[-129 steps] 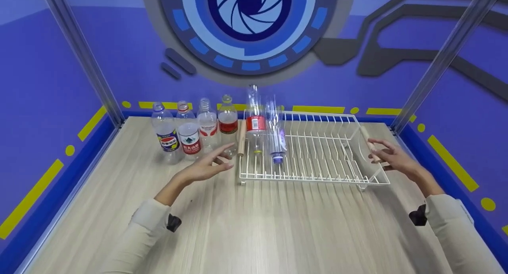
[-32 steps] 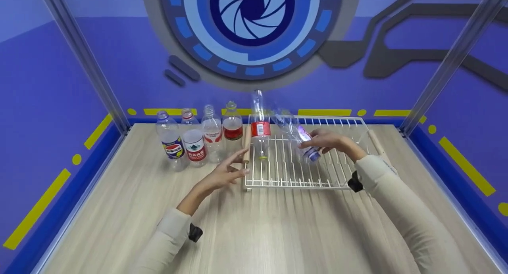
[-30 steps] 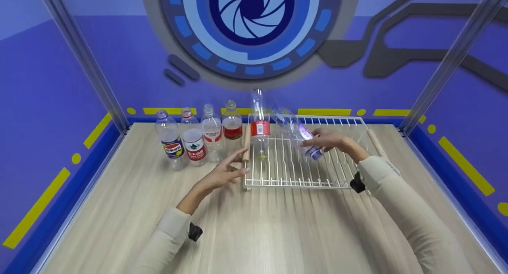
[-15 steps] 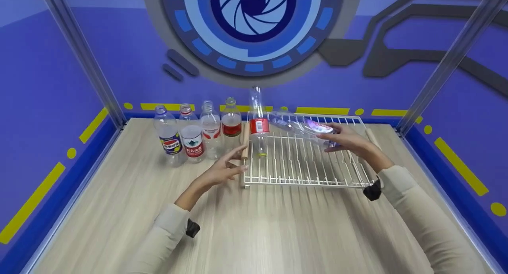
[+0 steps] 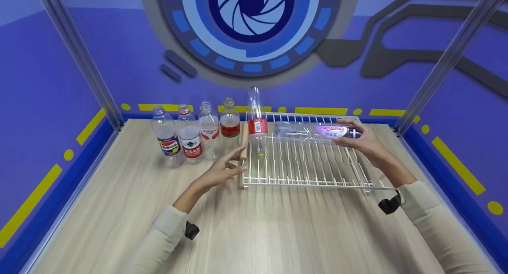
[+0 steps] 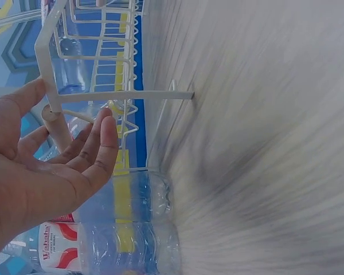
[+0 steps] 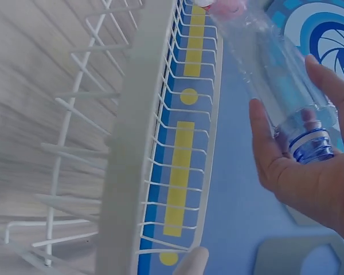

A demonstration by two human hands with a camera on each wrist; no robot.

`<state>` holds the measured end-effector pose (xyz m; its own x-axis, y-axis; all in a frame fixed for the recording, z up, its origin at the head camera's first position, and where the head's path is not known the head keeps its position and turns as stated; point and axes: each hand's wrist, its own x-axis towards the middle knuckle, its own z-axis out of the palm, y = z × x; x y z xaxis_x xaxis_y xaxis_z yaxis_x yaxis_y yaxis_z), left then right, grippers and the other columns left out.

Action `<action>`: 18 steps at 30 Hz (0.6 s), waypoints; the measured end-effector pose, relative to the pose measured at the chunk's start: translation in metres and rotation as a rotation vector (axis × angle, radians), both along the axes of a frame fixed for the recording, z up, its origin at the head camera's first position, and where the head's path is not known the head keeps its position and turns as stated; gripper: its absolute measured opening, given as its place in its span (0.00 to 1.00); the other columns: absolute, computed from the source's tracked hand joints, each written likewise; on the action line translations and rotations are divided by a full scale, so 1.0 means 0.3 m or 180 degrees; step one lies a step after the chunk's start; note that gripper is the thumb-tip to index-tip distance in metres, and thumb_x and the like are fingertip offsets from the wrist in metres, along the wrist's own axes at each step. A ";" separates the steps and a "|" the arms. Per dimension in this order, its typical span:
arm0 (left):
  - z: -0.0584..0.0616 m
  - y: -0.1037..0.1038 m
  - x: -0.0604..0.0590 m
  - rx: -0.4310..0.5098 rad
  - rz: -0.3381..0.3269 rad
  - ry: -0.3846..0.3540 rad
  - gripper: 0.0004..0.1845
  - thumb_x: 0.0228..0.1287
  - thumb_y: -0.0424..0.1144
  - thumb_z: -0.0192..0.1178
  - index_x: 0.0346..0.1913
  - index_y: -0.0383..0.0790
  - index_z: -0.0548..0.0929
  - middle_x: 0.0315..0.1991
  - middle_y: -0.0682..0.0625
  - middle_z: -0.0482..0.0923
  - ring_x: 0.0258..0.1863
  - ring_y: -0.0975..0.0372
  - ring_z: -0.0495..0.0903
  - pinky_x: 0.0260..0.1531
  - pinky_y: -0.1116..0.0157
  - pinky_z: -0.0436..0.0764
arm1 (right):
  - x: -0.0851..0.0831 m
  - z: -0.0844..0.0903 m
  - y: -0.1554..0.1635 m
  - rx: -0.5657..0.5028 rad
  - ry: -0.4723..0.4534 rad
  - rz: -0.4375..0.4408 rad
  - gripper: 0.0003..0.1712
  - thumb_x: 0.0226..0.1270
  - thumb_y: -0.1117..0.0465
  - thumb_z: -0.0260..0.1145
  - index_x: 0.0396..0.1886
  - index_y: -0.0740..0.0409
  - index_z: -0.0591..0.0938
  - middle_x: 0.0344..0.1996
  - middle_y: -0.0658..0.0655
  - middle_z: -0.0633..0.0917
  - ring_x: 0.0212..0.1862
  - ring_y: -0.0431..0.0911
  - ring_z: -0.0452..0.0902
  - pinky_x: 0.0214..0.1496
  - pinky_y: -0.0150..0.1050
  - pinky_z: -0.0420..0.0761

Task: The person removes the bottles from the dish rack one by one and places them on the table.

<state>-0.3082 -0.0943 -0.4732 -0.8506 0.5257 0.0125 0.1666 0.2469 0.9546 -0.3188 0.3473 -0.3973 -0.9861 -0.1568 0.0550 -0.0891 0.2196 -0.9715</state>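
Fingers (image 5: 349, 139) of the right hand (image 5: 363, 141) curl round the clear bottle (image 5: 313, 131) — held level above the rack (image 5: 309, 167).

Head view's bright and even, soft shadows on the counter (image 5: 254, 226), edges bowed by the wide lens. Both wrist views look bluish with streaky blur; close-up hands are sharper.

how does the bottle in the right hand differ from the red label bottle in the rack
The purple-label bottle lies sideways in the air above the rack, held near its neck by the right hand. The red-label bottle stands neck down at the rack's left end, with no hand on it. One label is purple and white, the other red. Both are clear, empty-looking plastic bottles.
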 end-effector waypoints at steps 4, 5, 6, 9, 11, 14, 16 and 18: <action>0.009 0.002 0.002 -0.0031 0.0050 0.0012 0.39 0.74 0.41 0.61 0.82 0.49 0.55 0.69 0.35 0.70 0.53 0.52 0.79 0.53 0.51 0.82 | 0.020 -0.008 0.012 -0.0261 0.0225 0.0154 0.35 0.63 0.74 0.71 0.69 0.55 0.74 0.55 0.51 0.79 0.45 0.38 0.81 0.43 0.29 0.86; 0.011 0.003 0.002 -0.0037 0.0060 0.0024 0.39 0.74 0.41 0.61 0.82 0.49 0.56 0.69 0.35 0.70 0.54 0.51 0.79 0.53 0.49 0.82 | 0.024 -0.009 0.013 -0.0334 0.0257 0.0202 0.35 0.63 0.75 0.71 0.69 0.57 0.73 0.55 0.51 0.80 0.45 0.38 0.81 0.44 0.28 0.85; 0.013 0.004 0.003 -0.0047 0.0069 0.0036 0.39 0.74 0.41 0.62 0.81 0.48 0.56 0.68 0.35 0.71 0.55 0.50 0.78 0.53 0.48 0.82 | 0.028 -0.011 0.012 -0.0399 0.0281 0.0264 0.36 0.62 0.76 0.70 0.70 0.61 0.72 0.55 0.51 0.80 0.45 0.38 0.81 0.44 0.28 0.85; 0.019 0.007 0.001 -0.0061 0.0111 0.0088 0.39 0.73 0.41 0.62 0.81 0.46 0.57 0.68 0.35 0.72 0.57 0.47 0.78 0.55 0.45 0.82 | 0.041 -0.016 0.009 -0.0518 0.0281 0.0434 0.37 0.62 0.78 0.68 0.71 0.63 0.70 0.55 0.52 0.79 0.46 0.39 0.81 0.44 0.29 0.85; 0.025 0.007 0.004 -0.0095 0.0146 0.0148 0.38 0.72 0.41 0.63 0.80 0.44 0.59 0.67 0.35 0.73 0.59 0.46 0.77 0.56 0.46 0.81 | 0.051 -0.018 0.003 -0.0507 0.0273 0.0524 0.36 0.62 0.78 0.68 0.70 0.60 0.72 0.56 0.54 0.76 0.47 0.40 0.80 0.45 0.29 0.85; 0.037 0.008 0.012 -0.0139 0.0218 0.0262 0.36 0.72 0.40 0.63 0.78 0.40 0.62 0.67 0.35 0.74 0.62 0.44 0.76 0.59 0.47 0.79 | 0.066 -0.023 -0.007 -0.0438 0.0239 0.0640 0.36 0.62 0.78 0.67 0.70 0.56 0.72 0.59 0.57 0.74 0.50 0.43 0.79 0.47 0.30 0.86; 0.055 0.011 0.022 -0.0154 0.0297 0.0343 0.35 0.71 0.39 0.64 0.77 0.38 0.64 0.67 0.35 0.74 0.63 0.44 0.75 0.62 0.47 0.77 | 0.076 -0.026 -0.015 -0.0392 0.0210 0.0703 0.36 0.62 0.78 0.67 0.70 0.56 0.72 0.59 0.59 0.73 0.51 0.44 0.79 0.48 0.32 0.86; 0.076 0.016 0.032 -0.0157 0.0397 0.0429 0.34 0.70 0.39 0.65 0.75 0.37 0.66 0.66 0.35 0.73 0.65 0.43 0.73 0.64 0.44 0.75 | 0.086 -0.028 -0.025 -0.0348 0.0178 0.0745 0.37 0.62 0.77 0.68 0.71 0.58 0.71 0.60 0.59 0.73 0.51 0.45 0.79 0.48 0.33 0.86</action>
<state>-0.2986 -0.0893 -0.4505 -0.9016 0.4190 0.1074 0.2572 0.3197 0.9119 -0.2931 0.3397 -0.4057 -0.9186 -0.3704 0.1375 -0.1793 0.0807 -0.9805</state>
